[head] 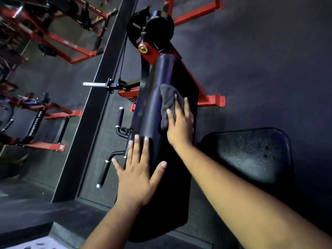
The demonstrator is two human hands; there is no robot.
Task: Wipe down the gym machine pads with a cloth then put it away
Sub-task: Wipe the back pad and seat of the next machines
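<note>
Head view: my right hand [179, 123] presses the cloth [168, 103] flat, fingers straight, wiping the pad [152, 108]; left hand [138, 169], fingers spread, steadies it.

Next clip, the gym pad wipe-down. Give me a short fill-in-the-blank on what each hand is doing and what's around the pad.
1. The right hand presses a dark grey ____ against the long black pad.
2. The left hand lies flat on the pad with its fingers ____.
3. The machine frame beside the pad is painted ____.
4. The seat pad lies on the ____ side of the picture.

Missing words: cloth; spread; red; right
</note>
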